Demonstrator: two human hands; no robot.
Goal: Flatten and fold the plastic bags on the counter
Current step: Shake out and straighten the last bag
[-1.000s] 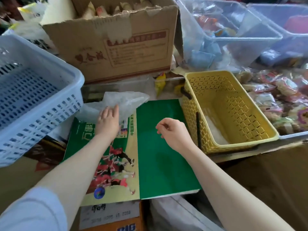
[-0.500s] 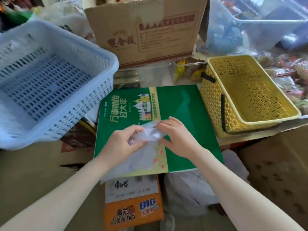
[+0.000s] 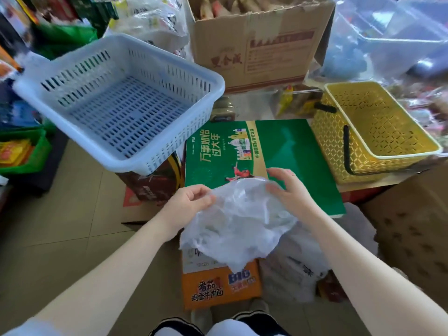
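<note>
A crumpled translucent white plastic bag (image 3: 238,221) hangs between both hands, above the near edge of a green printed board (image 3: 291,151). My left hand (image 3: 191,202) pinches the bag's upper left edge with curled fingers. My right hand (image 3: 288,187) grips its upper right edge, fingers bent over the plastic. The bag's lower part droops toward me and hides the board's near corner and part of an orange carton (image 3: 218,287) below.
A pale blue slatted basket (image 3: 121,98) sits to the left, a yellow basket (image 3: 378,132) with black handles to the right. A cardboard box (image 3: 261,40) stands behind, clear bins (image 3: 388,37) at far right. Another white bag (image 3: 300,270) lies on the floor, brown boxes (image 3: 412,229) at right.
The bag was pulled off the far side of the green board toward me. Both hands took hold of it and now hold it spread wider and lifted. The camera tilted down.
</note>
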